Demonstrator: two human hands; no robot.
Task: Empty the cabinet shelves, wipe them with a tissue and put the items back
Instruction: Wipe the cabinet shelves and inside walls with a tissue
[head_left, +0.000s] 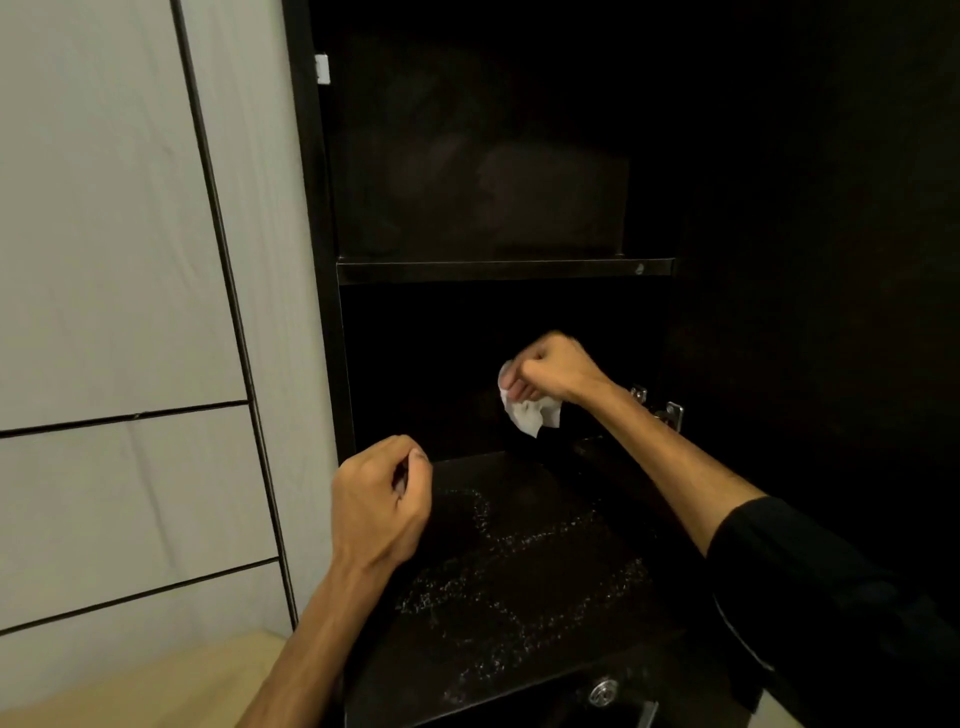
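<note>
right hand (558, 366) fisted, arm extended; left hand (382, 501) loosely curled.

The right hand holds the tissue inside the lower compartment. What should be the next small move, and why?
Probably bring the right hand, which grips the tissue, down onto the lower shelf and sweep it toward the front. Pale streaks and specks show on that dark surface, and the tissue hangs above it. The left hand holds nothing.
</note>
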